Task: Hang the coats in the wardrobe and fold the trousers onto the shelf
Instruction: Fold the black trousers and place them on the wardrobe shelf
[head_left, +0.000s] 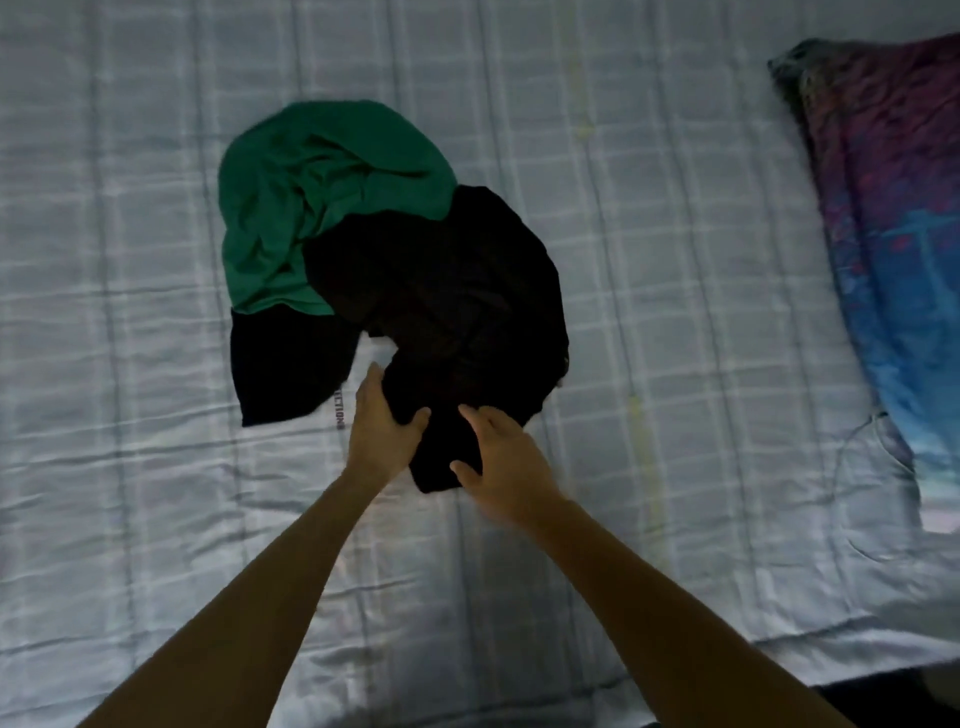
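Left hand (382, 426) grips black garment (441, 291), right hand (504, 462) rests open on it, near sheet (675, 260) lettering (338, 410) "ECTIONS".

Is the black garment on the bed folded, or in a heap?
In a heap: the black garment lies crumpled beside the green garment, no flat layers; the left hand grips its near end.

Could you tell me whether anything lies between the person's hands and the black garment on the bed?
Nothing visible does. The left hand grips the black garment at its near end and the right hand touches it. A green garment lies against its far side, away from both hands.
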